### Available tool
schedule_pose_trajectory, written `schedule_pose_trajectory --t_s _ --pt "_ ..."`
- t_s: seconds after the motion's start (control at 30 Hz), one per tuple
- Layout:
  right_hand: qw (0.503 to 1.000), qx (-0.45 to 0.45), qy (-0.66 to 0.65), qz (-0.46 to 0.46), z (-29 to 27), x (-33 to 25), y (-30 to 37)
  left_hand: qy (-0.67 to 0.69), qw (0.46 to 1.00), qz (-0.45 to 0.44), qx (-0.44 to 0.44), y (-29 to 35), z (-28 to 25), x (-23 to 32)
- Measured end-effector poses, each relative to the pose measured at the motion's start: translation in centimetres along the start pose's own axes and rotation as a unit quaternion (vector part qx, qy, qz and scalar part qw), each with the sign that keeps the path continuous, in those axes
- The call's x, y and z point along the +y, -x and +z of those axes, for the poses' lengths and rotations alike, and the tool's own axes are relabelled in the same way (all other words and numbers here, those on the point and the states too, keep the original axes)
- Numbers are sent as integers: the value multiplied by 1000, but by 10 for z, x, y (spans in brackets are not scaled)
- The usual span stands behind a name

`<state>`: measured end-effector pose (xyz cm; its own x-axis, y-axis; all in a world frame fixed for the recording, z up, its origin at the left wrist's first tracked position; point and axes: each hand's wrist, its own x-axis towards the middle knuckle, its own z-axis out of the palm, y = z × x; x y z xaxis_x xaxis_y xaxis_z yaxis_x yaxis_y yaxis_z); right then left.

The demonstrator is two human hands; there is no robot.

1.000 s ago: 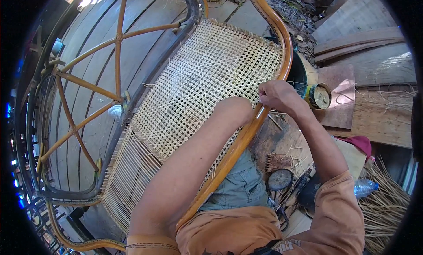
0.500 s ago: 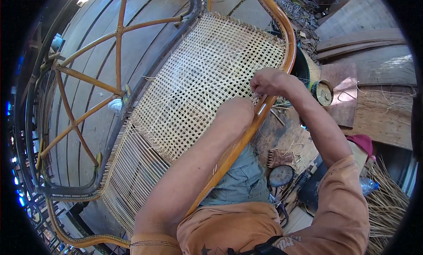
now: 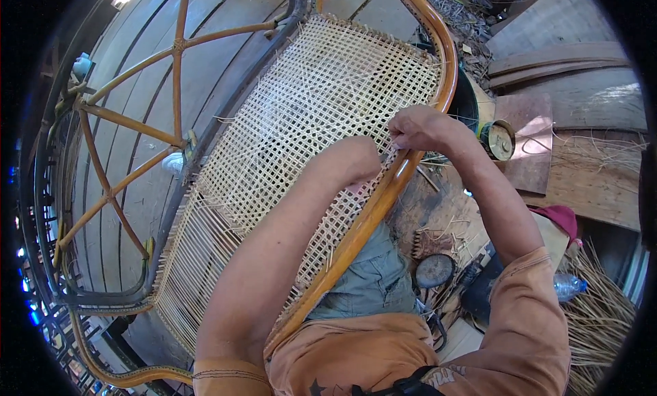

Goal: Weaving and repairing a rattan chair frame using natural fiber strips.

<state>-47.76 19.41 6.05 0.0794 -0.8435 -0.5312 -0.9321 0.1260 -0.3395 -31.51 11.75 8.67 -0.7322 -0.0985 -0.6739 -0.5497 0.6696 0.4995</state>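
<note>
- Now, the woven cane panel [image 3: 301, 95] lies in the centre, beside the glossy wooden rail [image 3: 363, 233].
- Right hand [image 3: 419, 129] is curled at its right edge; I cannot tell what it pinches.
- Left hand [image 3: 359, 162] bends nearer, fingers hidden; its grip I cannot tell.

cane panel [image 3: 301, 105] within frame [image 3: 448, 71]; 1 can [image 3: 497, 143] and 1 bottle [image 3: 567, 286] to its right.

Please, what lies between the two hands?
In the head view, a narrow stretch of the woven cane panel shows between the left hand and the right hand, beside the glossy rail.
</note>
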Motion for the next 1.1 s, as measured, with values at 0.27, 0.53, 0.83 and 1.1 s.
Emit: schedule_pose_trajectory --t_s 0.27,0.53,0.83,1.1 --pt "1000 -12 8 -12 -3 2 -2 11 993 -116 23 24 -29 -6" --pt "999 -1 -46 12 -4 -1 3 3 993 -113 -18 10 -11 -2" --pt "998 -3 29 55 1 -8 3 -1 997 -83 -5 0 -4 -2" --pt "994 53 33 89 2 -7 21 -30 996 -77 29 -7 -2 0"
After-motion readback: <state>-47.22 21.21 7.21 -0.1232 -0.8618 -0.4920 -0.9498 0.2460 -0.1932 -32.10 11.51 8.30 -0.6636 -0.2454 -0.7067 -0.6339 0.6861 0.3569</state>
